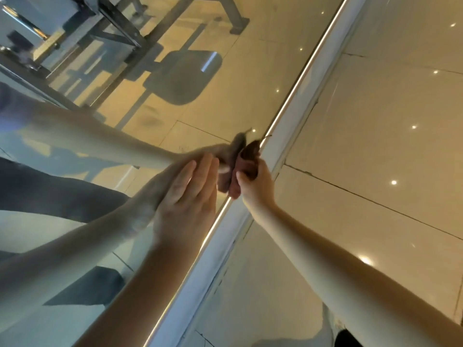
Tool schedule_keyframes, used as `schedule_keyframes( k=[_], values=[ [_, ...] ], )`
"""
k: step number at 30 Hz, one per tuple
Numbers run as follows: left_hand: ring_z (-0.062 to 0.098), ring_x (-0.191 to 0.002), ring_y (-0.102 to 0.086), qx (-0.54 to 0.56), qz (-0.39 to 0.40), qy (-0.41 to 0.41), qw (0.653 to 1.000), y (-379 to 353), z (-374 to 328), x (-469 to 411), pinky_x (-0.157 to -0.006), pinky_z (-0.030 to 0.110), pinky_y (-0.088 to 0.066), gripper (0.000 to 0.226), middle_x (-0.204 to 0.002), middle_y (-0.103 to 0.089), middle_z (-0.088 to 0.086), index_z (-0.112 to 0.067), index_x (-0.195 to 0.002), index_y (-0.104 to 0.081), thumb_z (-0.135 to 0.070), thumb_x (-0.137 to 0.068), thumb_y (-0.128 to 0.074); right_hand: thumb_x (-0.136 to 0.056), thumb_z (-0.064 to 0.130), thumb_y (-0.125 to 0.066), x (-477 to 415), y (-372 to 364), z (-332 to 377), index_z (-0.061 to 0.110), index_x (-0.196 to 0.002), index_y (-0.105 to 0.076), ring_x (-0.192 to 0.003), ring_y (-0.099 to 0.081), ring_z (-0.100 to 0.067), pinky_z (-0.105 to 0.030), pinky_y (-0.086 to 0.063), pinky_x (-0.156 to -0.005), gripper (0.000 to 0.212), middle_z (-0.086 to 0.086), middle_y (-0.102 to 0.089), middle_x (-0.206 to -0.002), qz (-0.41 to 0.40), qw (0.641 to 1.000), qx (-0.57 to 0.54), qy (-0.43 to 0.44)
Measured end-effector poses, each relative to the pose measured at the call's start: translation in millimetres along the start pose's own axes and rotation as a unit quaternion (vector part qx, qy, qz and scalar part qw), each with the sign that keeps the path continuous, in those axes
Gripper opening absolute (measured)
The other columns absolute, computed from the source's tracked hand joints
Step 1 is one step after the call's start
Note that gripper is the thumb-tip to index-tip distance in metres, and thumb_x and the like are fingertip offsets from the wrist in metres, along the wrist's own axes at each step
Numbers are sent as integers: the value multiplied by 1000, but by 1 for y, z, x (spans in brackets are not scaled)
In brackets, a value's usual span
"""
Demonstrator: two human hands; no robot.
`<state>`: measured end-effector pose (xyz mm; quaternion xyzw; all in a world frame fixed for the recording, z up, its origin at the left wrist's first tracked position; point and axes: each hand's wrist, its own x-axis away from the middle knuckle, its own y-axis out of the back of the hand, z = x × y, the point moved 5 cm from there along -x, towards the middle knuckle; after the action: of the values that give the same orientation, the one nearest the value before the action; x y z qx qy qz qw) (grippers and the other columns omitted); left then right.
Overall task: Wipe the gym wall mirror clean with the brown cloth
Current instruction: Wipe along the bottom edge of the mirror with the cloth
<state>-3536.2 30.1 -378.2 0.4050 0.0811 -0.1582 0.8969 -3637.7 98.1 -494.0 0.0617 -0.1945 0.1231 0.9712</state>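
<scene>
The gym wall mirror [155,101] fills the left half of the head view, tilted, with a lit strip along its lower edge. My right hand [255,181] grips the bunched brown cloth [246,159] and holds it against the glass right at that edge. My left hand [188,196] lies flat on the mirror just left of the cloth, fingers straight and together. Both arms and the cloth show again as reflections in the glass.
A white baseboard strip [300,101] runs diagonally between the mirror and the glossy beige tiled floor [375,121]. Gym machine frames and a seat pad [183,78] are reflected in the upper mirror. The floor tiles show cracks and ceiling light spots.
</scene>
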Motion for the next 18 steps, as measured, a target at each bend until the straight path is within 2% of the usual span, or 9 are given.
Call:
schedule_keyframes(
  k=[1, 3, 6, 10, 12, 14, 16, 18],
  values=[
    [27, -140, -42, 7, 3, 2, 1000, 0, 0, -6, -119, 38, -19, 57, -140, -59, 14, -2, -125, -65, -11, -107, -11, -95, 15, -60, 9, -5, -11, 16, -130, -51, -109, -60, -10, -21, -51, -91, 36, 3, -61, -119, 26, 999, -2, -25],
    [27, -137, -48, 25, 8, 0, 1000, -2, -1, -18, -116, 34, -24, 62, -140, -59, 14, -2, -126, -64, -15, -108, -6, -94, 16, -64, 25, -15, -27, 17, -132, -50, -114, -59, -13, -28, -50, -98, 41, 1, -60, -123, 65, 996, 3, -54],
    [28, -136, -50, 33, 7, -5, 999, -7, -2, -29, -114, 32, -26, 56, -138, -60, 15, -1, -124, -62, -13, -108, -10, -92, 16, -66, 8, -8, -19, 14, -127, -53, -112, -59, -14, -33, -49, -101, 37, 0, -62, -119, 39, 998, 11, -37],
    [29, -139, -44, 3, -7, -21, 1000, -14, -7, -42, -117, 37, -22, 42, -140, -58, 15, -1, -119, -67, -8, -103, -28, -92, 15, -65, -39, 20, 14, 12, -119, -55, -104, -60, -13, -26, -51, -92, 29, 1, -63, -110, -21, 1000, -15, -6],
    [28, -139, -44, 3, -1, -15, 1000, -17, -10, -52, -117, 36, -21, 43, -140, -59, 14, 0, -123, -62, -9, -103, -24, -92, 15, -65, -45, 23, 14, 11, -120, -54, -105, -60, -14, -21, -50, -87, 31, 0, -62, -111, -13, 1000, -11, -11],
    [26, -139, -46, -1, 0, -2, 1000, -21, -12, -63, -117, 35, -23, 49, -141, -58, 13, 0, -133, -51, -10, -106, -11, -93, 15, -65, -40, 19, 8, 11, -121, -53, -106, -61, -15, -22, -51, -88, 31, 0, -62, -112, 10, 1000, -4, -24],
    [25, -136, -50, 2, 12, 7, 1000, -25, -14, -74, -116, 34, -24, 56, -139, -60, 13, 0, -133, -55, -13, -107, -7, -93, 16, -64, -34, 15, 0, 13, -123, -53, -107, -61, -15, -27, -52, -94, 32, 0, -62, -114, 23, 999, -2, -42],
    [24, -137, -50, -8, 26, -1, 1000, -26, -15, -83, -116, 33, -24, 55, -140, -59, 12, -3, -131, -61, -17, -107, -14, -93, 16, -65, -38, 14, -1, 14, -125, -53, -109, -60, -15, -32, -51, -98, 34, 0, -62, -116, 24, 999, 2, -45]
  ],
)
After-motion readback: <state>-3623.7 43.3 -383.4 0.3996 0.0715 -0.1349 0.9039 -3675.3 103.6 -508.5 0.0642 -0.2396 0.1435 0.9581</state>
